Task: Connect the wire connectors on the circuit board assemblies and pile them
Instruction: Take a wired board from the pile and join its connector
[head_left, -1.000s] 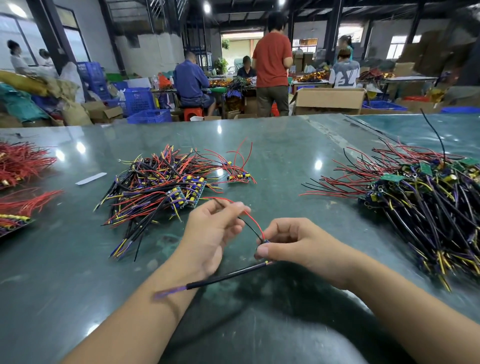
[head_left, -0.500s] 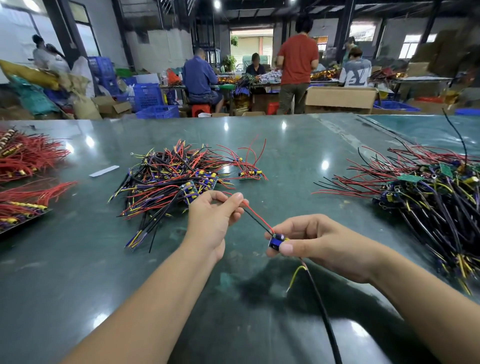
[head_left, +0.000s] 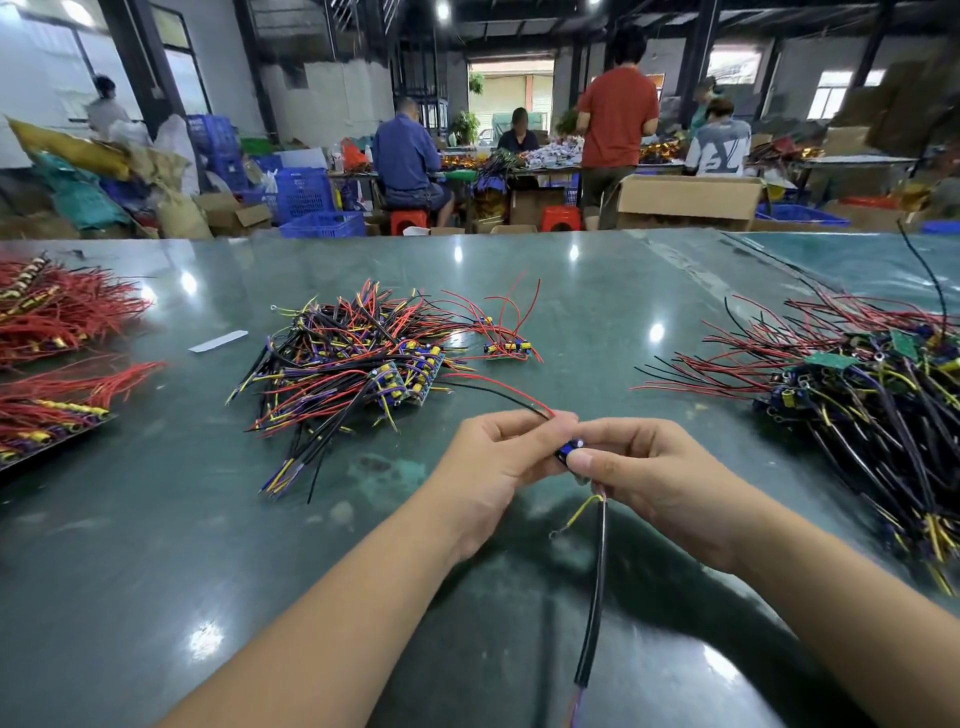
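Two hands, left (head_left: 493, 457) and right (head_left: 654, 467), pinch a small blue circuit board assembly (head_left: 569, 451) above the green tabletop (head_left: 156, 571), its limp wires likely best gripped near the connector.

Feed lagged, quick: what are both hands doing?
Left hand: pinching the red and black wires.
Right hand: gripping the small blue assembly.

Lit evenly from ceiling lamps (head_left: 442, 9) glaring as white spots on the glossy table (head_left: 156, 545), with soft arm shadows, wide-angle bending at edges, hazy background.
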